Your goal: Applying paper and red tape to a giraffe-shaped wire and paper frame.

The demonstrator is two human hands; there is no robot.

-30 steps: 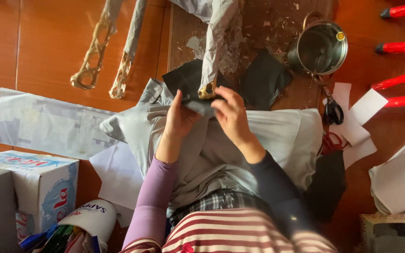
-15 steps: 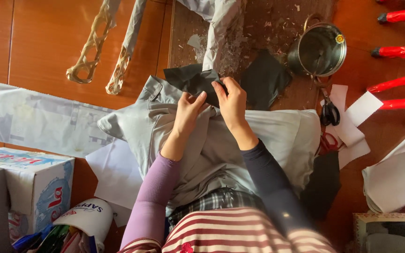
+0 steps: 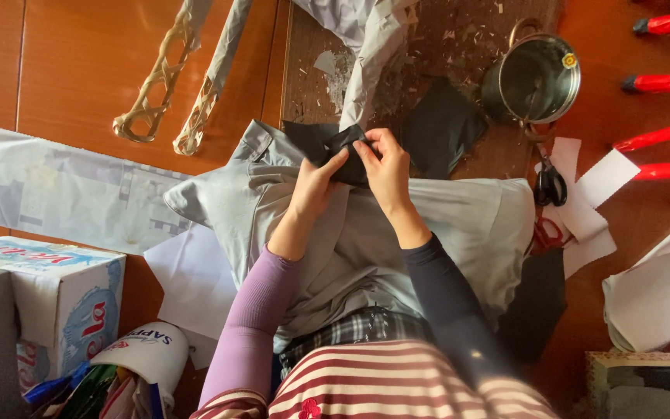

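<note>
A grey garment (image 3: 443, 225) lies spread over my lap and the wooden floor. On its far edge sits a small piece of black cloth (image 3: 316, 140). My left hand (image 3: 316, 182), in a purple sleeve, and my right hand (image 3: 385, 167), in a dark blue sleeve, both pinch this black cloth together, fingers closed on its fold. A second, larger black cloth piece (image 3: 440, 128) lies just beyond my right hand.
A steel pot (image 3: 537, 77) stands at the far right, scissors (image 3: 550, 186) and white paper scraps (image 3: 591, 202) near it. Red-handled tools (image 3: 661, 140) line the right edge. Two braided strips (image 3: 160, 85) lie far left, a newspaper sheet (image 3: 71, 194) and a cardboard box (image 3: 48, 295) at left.
Both hands shifted slightly on the black cloth, folding and pinching it closer together; the view tilted a little. Nothing else moved.
</note>
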